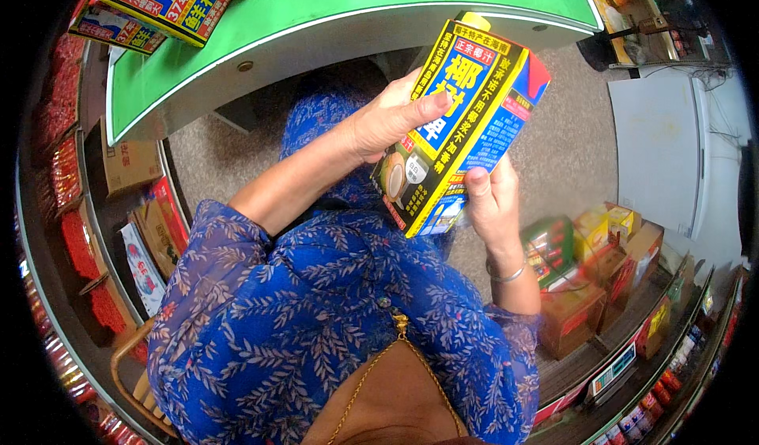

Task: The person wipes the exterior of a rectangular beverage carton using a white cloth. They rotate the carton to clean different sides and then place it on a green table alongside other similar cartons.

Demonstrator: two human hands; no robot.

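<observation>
A coconut drink carton [450, 130], black, yellow and blue with a yellow screw cap [476, 21], is held tilted in front of my body. Its front bears printed writing and a picture of a split coconut. My left hand [409, 115] wraps the carton's left edge, thumb lying across the front face. Lower down, my right hand [492, 199] grips the right side near the bottom, with its thumb on the side panel. The fingers of both hands are partly hidden behind the carton. The cap looks to be on.
Beyond my hands stretches a green tabletop [332, 6] with a white edge; similar cartons [172, 6] stand at its far left. Shelves of packaged goods [77, 237] line the left. Cardboard boxes [572, 314] and a green container [548, 249] sit at right, near a white appliance [658, 154].
</observation>
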